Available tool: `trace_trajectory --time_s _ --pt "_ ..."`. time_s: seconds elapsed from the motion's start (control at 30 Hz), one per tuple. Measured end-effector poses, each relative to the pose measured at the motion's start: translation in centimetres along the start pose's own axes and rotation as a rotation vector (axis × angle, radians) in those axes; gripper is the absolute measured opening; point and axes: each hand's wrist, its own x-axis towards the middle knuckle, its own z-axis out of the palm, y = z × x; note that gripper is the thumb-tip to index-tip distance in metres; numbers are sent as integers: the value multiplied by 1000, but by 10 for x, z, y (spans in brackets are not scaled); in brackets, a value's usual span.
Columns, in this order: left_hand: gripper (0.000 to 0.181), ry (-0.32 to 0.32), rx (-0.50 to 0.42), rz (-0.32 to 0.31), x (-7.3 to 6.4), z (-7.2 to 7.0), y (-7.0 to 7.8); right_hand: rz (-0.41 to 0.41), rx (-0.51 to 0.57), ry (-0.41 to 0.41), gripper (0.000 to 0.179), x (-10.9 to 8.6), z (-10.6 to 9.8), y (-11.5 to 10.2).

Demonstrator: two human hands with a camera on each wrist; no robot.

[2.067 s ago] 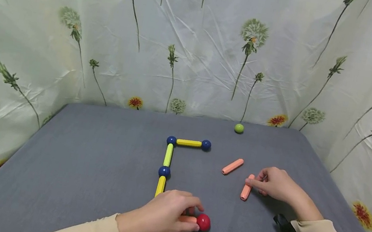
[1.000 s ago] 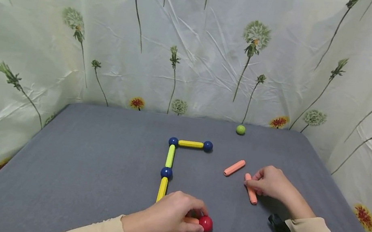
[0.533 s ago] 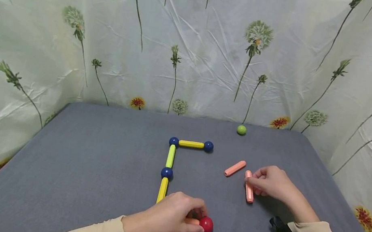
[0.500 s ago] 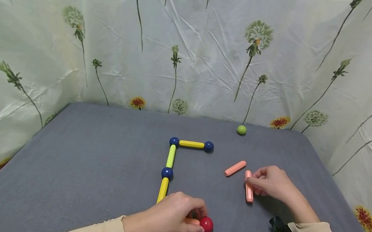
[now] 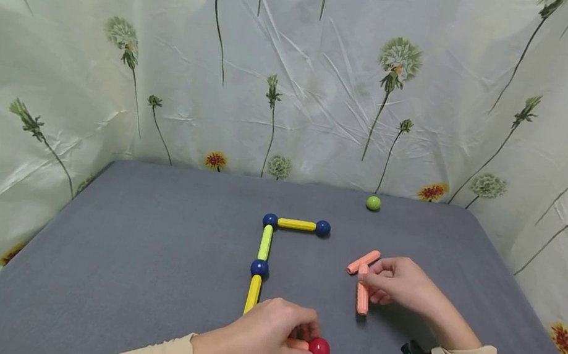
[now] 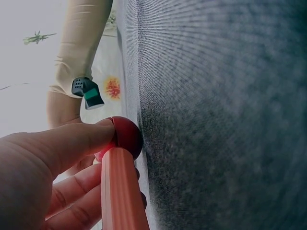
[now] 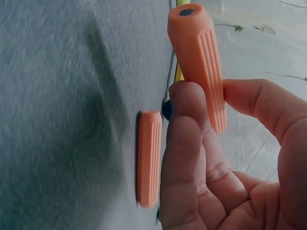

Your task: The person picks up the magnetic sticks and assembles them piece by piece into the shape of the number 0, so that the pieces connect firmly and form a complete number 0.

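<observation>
My left hand (image 5: 265,335) pinches a red ball (image 5: 319,351) between thumb and fingers, low over the cloth. An orange magnetic rod (image 6: 122,189) meets the ball and runs back under the palm; much of it is hidden in the head view. My right hand (image 5: 404,285) pinches another orange magnetic rod (image 7: 197,52), raised off the table, with a dark metal tip at its end. A third orange rod (image 5: 362,261) lies on the cloth just behind it and partly overlaps it in the head view.
A chain of yellow rods (image 5: 296,225), a lime rod (image 5: 265,243) and blue balls (image 5: 260,268) lies mid-table; its near end goes behind my left hand. A green ball (image 5: 373,203) sits by the back edge of the grey cloth (image 5: 147,254). A flowered curtain (image 5: 328,84) hangs behind.
My right hand has turned the orange rod, lifted it and carried it left, towards the lying rod. The left hand keeps its hold on the red ball. The whole view has shifted slightly.
</observation>
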Motion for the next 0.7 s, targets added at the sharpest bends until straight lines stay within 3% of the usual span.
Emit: trace_trajectory --time_s 0.33,0.7 --pt "21 30 39 15 -1 2 0 -47 96 -84 26 6 14 -3" --pt "20 40 41 8 0 2 2 -64 123 -143 27 10 30 -7"
